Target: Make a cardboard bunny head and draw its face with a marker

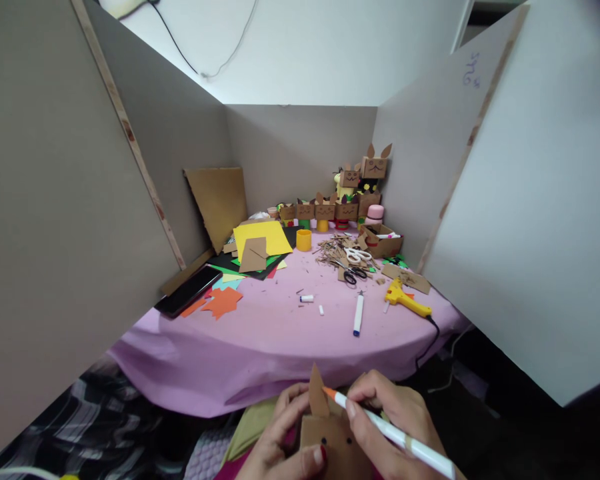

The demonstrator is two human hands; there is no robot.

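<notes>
At the bottom of the head view, my left hand [285, 437] is closed around the left side of a brown cardboard box [337, 440] with dark eye dots on its front. A pointed cardboard ear [318, 393] stands up from the top of the box. My right hand [397, 417] grips a white marker [390, 430] with an orange tip. That tip is at the right edge of the ear, touching it or very close. The lower part of the box runs out of the frame.
A pink-covered table [270, 327] holds an uncapped white marker [359, 315], a yellow glue gun [407, 299], black-handled scissors [353, 275], cardboard scraps [333, 252], coloured paper [275, 237] and a phone [190, 291]. Finished cardboard animal figures [325, 211] line the back. Grey panels [300, 147] enclose the table.
</notes>
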